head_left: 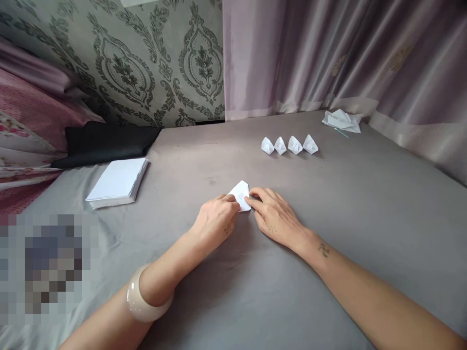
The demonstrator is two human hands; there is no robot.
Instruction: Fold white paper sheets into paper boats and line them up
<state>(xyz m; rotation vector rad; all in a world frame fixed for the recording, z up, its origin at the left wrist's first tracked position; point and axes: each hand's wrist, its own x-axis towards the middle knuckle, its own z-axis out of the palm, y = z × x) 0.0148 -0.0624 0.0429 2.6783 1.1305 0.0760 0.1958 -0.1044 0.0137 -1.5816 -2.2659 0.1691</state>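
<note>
A small folded piece of white paper (241,194) lies on the grey cloth between my two hands. My left hand (216,218) has its fingers curled over the lower left part of the paper, its fingertips partly hidden. My right hand (274,214) grips the right edge, with the thumb on the paper's face and the index finger bent at its side. Farther back, several small folded paper shapes (295,145) stand in a row, each with raised pointed corners.
A thick stack of white paper (118,181) lies at the left, near a black cloth (113,143). Loose crumpled paper (342,120) and a thin light-blue stick (342,132) are at the back right. Curtains (292,53) hang behind the grey cloth surface (365,204).
</note>
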